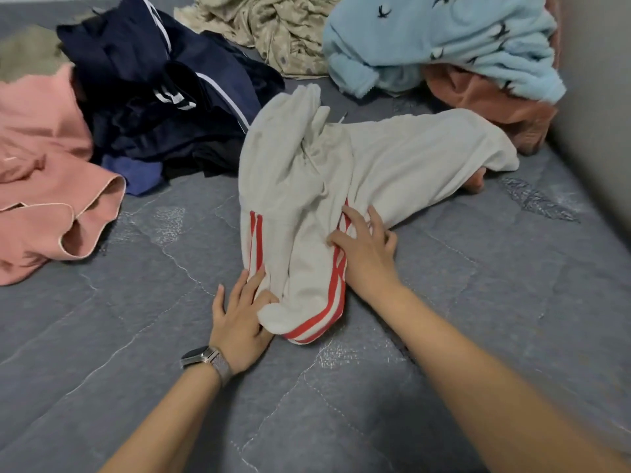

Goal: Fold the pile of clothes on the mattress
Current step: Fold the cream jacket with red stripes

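A cream garment with red stripes (341, 172) lies crumpled in the middle of the grey quilted mattress (136, 336). My left hand (239, 315), with a watch on the wrist, lies at the garment's near left corner, fingers straight along the cloth and thumb against its edge. My right hand (365, 247) presses flat on the striped right side, fingers spread. The rest of the pile lies behind: navy clothes with white stripes (164, 97), a pink garment (44, 172), a beige patterned piece (269, 29), a light-blue fleece (444, 39) and a rust-coloured piece (491, 100).
A grey wall or panel (594, 114) rises along the mattress's right edge. An olive cloth (27, 52) shows at the far left. Bare mattress lies in front of the cream garment and around my forearms.
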Tool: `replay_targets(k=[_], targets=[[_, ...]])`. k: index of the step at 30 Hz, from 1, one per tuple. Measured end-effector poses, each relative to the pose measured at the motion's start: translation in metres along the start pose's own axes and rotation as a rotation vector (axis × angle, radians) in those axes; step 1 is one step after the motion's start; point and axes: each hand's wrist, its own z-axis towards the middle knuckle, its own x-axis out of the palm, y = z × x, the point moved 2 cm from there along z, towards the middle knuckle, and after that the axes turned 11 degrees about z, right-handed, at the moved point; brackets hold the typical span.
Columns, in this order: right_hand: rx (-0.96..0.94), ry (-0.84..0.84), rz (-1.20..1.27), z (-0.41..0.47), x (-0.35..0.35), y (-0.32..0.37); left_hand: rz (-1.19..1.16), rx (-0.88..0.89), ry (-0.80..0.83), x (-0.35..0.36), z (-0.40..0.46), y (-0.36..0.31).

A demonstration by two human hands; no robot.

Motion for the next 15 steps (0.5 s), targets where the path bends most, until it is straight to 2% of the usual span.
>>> replay_targets(k=[5, 7, 10, 13, 15], targets=[[0.028, 0.165, -0.152, -0.048, -0.015, -0.005, 0.055, -0.087, 0.181, -0.025, -0.014, -0.02], [-0.047, 0.159, -0.238, -0.081, -0.029, -0.01, 0.1, -0.128, 0.236, -0.033, -0.035, -0.033], [-0.066, 0.257, -0.298, -0.14, -0.04, -0.026, 0.195, -0.187, 0.237, -0.051, -0.073, -0.043], [0.122, 0.483, -0.188, -0.196, -0.063, -0.044, 0.364, -0.246, 0.168, -0.087, -0.098, -0.045], [0.219, 0.462, -0.138, -0.213, -0.094, -0.042, 0.421, -0.276, 0.14, -0.117, -0.104, -0.051]])
